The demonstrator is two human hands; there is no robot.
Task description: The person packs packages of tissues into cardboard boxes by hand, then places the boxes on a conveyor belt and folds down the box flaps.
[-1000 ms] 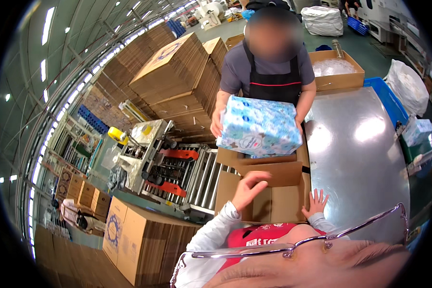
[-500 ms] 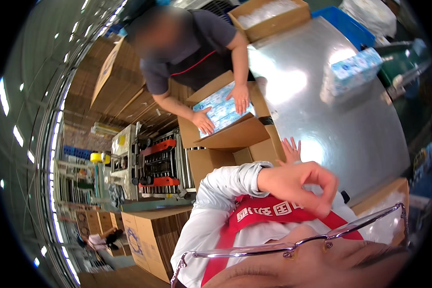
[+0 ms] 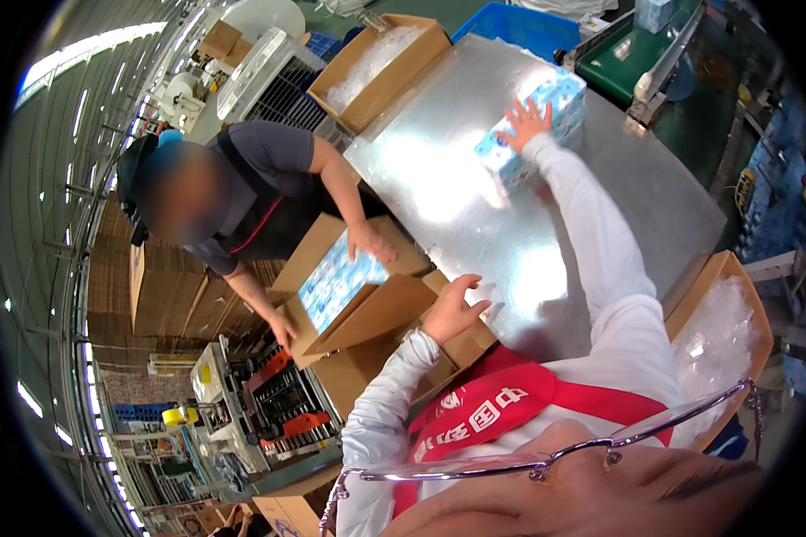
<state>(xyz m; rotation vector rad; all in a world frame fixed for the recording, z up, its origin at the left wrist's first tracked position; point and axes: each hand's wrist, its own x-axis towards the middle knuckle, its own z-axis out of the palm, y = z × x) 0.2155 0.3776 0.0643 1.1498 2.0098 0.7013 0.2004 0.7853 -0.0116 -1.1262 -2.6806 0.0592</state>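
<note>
My right hand (image 3: 526,127) reaches far across the metal table (image 3: 636,206), fingers spread flat on a long blue-and-white wrapped pack (image 3: 557,97). My left hand (image 3: 454,311) hovers near the table's near-left edge, thumb and fingers apart, with nothing plainly held. Below and left of it an open cardboard carton (image 3: 349,380) shows its bare inside. Beside that, another carton (image 3: 367,313) holds blue-and-white packs (image 3: 336,282). A co-worker across from me rests one hand (image 3: 370,243) over those packs' far side and the other (image 3: 282,331) at the carton's left side.
A carton (image 3: 412,80) of clear plastic stands at the table's far-left end; another (image 3: 757,313) is at my right. A blue bin (image 3: 519,27) and a green conveyor (image 3: 618,67) border the far side. Stacked flat cardboard (image 3: 116,304) lies behind the co-worker.
My view has swung. My right arm has stretched out onto the pack; my left hand has uncurled and drawn back toward the cartons. The co-worker's hands have moved from the packs' top toward the carton's sides.
</note>
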